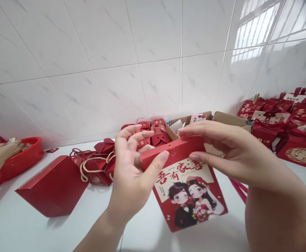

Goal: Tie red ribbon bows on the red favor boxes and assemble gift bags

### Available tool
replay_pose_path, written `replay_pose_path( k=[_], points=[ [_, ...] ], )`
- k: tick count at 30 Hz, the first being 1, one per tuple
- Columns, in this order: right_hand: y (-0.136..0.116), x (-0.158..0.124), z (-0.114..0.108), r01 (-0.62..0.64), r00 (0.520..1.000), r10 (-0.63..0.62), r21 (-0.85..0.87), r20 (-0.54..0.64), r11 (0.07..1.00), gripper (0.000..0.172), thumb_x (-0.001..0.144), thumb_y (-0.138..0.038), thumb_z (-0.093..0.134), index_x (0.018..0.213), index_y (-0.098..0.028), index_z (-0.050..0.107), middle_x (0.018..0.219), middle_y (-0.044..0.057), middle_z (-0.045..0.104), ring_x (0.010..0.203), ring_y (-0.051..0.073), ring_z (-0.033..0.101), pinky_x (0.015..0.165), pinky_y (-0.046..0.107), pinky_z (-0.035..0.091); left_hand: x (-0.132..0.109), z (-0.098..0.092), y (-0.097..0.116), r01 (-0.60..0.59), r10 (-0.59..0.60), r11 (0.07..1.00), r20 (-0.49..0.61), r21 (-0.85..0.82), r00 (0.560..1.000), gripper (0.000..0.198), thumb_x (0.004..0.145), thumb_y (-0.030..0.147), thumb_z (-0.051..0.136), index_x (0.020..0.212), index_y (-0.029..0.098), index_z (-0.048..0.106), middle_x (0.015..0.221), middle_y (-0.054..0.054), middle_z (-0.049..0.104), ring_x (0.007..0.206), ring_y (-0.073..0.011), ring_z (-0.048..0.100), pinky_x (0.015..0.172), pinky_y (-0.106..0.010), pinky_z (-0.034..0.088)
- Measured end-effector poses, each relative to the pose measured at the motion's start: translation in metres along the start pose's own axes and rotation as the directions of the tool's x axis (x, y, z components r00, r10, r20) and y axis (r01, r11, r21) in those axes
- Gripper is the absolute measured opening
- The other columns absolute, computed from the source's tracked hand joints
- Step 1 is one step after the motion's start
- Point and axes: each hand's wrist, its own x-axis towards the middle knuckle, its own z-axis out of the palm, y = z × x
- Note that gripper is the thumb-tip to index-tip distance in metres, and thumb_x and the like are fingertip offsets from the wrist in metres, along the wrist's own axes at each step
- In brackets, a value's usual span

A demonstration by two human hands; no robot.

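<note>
A red paper gift box (pixel 189 196) with a cartoon bride and groom on its front is held up above the table, tilted. My left hand (pixel 134 175) grips its top left corner, thumb on the front near a punched hole and fingers behind. At the top right corner my right hand (pixel 221 150) pinches the folded top flap between thumb and fingers. The box's back and what it contains are hidden. Left of my left hand, a plain red box (pixel 55 185) stands tilted on the white table (pixel 95 224).
Small red boxes with rope handles (pixel 97 171) sit behind my left hand. An open cardboard box (pixel 174 133) stands by the wall. Many finished-looking red gift boxes (pixel 300 140) crowd the right. Another person's hand (pixel 8 150) reaches into a red basin (pixel 34 150) at left.
</note>
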Motion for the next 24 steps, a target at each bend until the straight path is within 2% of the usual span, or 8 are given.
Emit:
replay_pose_path(
  k=[2, 4, 6, 10, 15, 21, 24],
  points=[
    [0.001, -0.001, 0.002, -0.014, 1.000, 0.014, 0.000, 0.004, 1.000, 0.042, 0.082, -0.019, 0.062, 0.122, -0.026, 0.056, 0.120, 0.002, 0.060, 0.108, 0.017, 0.056, 0.088, 0.027, 0.051, 0.001, -0.003, 0.003, 0.005, -0.006, 0.998, 0.014, 0.068, 1.000, 0.055, 0.074, 0.020, 0.069, 0.116, 0.030, 0.035, 0.116, -0.004, 0.054, 0.069, -0.0095, 0.065, 0.060, -0.023, 0.058],
    [0.002, -0.002, 0.003, -0.012, 0.999, 0.013, -0.018, 0.033, 1.000, 0.042, 0.081, -0.017, 0.061, 0.122, -0.027, 0.056, 0.120, 0.000, 0.060, 0.109, 0.017, 0.056, 0.089, 0.027, 0.050, 0.003, -0.004, 0.004, 0.011, -0.013, 0.995, 0.018, 0.098, 1.000, 0.053, 0.073, 0.021, 0.070, 0.114, 0.029, 0.036, 0.117, -0.004, 0.053, 0.067, -0.0088, 0.064, 0.058, -0.023, 0.056],
    [0.005, -0.002, 0.004, -0.006, 0.997, 0.011, -0.070, 0.075, 0.998, 0.040, 0.081, -0.015, 0.060, 0.118, -0.028, 0.058, 0.118, -0.001, 0.062, 0.108, 0.017, 0.057, 0.088, 0.027, 0.050, 0.005, -0.005, 0.004, 0.027, -0.032, 0.991, 0.043, 0.130, 0.999, 0.043, 0.074, 0.023, 0.069, 0.108, 0.026, 0.043, 0.116, -0.004, 0.054, 0.073, -0.0108, 0.064, 0.059, -0.024, 0.056],
    [0.012, 0.001, 0.004, -0.035, 0.979, 0.065, -0.156, 0.195, 0.987, 0.031, 0.081, -0.016, 0.057, 0.108, -0.026, 0.064, 0.109, 0.000, 0.066, 0.098, 0.017, 0.060, 0.080, 0.028, 0.051, 0.013, -0.009, -0.007, 0.027, -0.086, 0.956, 0.188, 0.293, 0.978, 0.019, 0.077, 0.028, 0.066, 0.089, 0.021, 0.054, 0.106, -0.002, 0.057, 0.081, -0.0126, 0.062, 0.067, -0.025, 0.052],
    [0.022, 0.004, 0.006, -0.191, 0.908, 0.262, -0.232, 0.328, 0.954, 0.030, 0.078, -0.015, 0.055, 0.106, -0.023, 0.066, 0.102, 0.001, 0.067, 0.091, 0.016, 0.061, 0.075, 0.026, 0.050, 0.022, -0.011, -0.027, -0.067, -0.129, 0.852, 0.331, 0.519, 0.935, 0.013, 0.077, 0.034, 0.065, 0.082, 0.022, 0.064, 0.100, -0.001, 0.059, 0.092, -0.0172, 0.059, 0.083, -0.033, 0.050],
    [0.033, 0.006, 0.011, -0.321, 0.795, 0.425, -0.294, 0.433, 0.900, 0.023, 0.073, -0.014, 0.056, 0.093, -0.020, 0.066, 0.088, 0.003, 0.066, 0.071, 0.014, 0.060, 0.054, 0.022, 0.043, 0.025, -0.004, -0.037, -0.059, -0.215, 0.829, 0.413, 0.557, 0.885, 0.014, 0.080, 0.034, 0.061, 0.078, 0.020, 0.064, 0.097, -0.002, 0.058, 0.082, -0.0151, 0.061, 0.071, -0.030, 0.050],
    [0.039, 0.007, 0.015, -0.331, 0.775, 0.450, -0.321, 0.443, 0.887, 0.018, 0.071, -0.013, 0.054, 0.084, -0.021, 0.064, 0.079, 0.002, 0.065, 0.064, 0.013, 0.056, 0.051, 0.021, 0.038, 0.026, -0.002, -0.040, -0.078, -0.236, 0.807, 0.441, 0.585, 0.866, 0.013, 0.080, 0.032, 0.060, 0.078, 0.019, 0.064, 0.095, -0.003, 0.058, 0.079, -0.0150, 0.060, 0.068, -0.029, 0.050]
  ],
)
